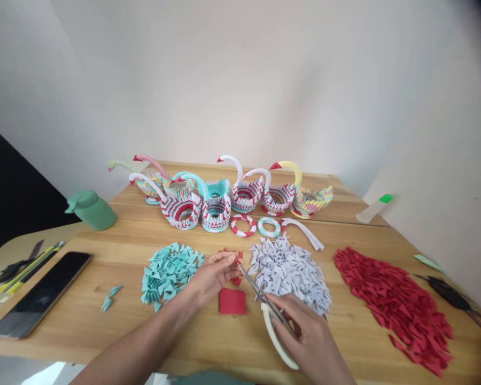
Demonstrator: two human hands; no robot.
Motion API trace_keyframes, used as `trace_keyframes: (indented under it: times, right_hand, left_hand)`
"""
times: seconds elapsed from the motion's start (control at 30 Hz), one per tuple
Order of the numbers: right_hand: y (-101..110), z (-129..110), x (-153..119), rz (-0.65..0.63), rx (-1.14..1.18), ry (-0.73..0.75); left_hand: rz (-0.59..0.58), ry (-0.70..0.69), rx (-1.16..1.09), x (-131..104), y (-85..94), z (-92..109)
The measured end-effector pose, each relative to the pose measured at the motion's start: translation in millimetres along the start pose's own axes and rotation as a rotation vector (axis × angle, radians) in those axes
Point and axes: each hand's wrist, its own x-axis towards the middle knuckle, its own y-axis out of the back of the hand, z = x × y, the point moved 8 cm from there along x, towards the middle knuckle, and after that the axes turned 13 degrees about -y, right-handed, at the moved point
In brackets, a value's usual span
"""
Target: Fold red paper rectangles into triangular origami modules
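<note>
Beyond the red paper (232,301), the grip of the left hand (218,274) pinches a red piece (238,260); right of the paper, the right hand (307,331) clasps scissors (260,294).

Bright soft light, faint shadow on wall (240,80), upper right corner dark, edges stretched

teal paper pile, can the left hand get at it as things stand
Probably yes: the teal paper pile lies close beside the left hand, with nothing seen between, though it would likely need to release the red piece first.
</note>
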Motion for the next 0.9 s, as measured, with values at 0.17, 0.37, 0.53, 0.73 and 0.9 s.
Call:
trace_keyframes:
  times: [0.17,0.37,0.53,0.73,0.9]
  right_hand:
    - [-0.3,1.2,-0.6,0.018,-0.055,0.021]
    - [0.0,-4.3,-3.2,0.089,-0.132,0.088]
    - [4.0,-2.6,0.1,0.008,-0.071,0.029]
    - [5.8,-3.2,1.8,-0.054,-0.026,-0.001]
    - [0.3,0.1,2.0,-0.078,-0.007,-0.013]
  left_hand:
    - [-0.048,0.004,0.049,-1.0,-4.2,-1.3]
    - [-0.063,-0.024,0.158,-0.1,-1.9,-2.9]
    - [-0.065,0.021,0.023,-1.3,-3.9,-3.0]
    - [0.013,0.06,-0.095,0.4,3.8,-5.3]
    - [0.003,0.083,-0.117,-1.7,1.4,-5.4]
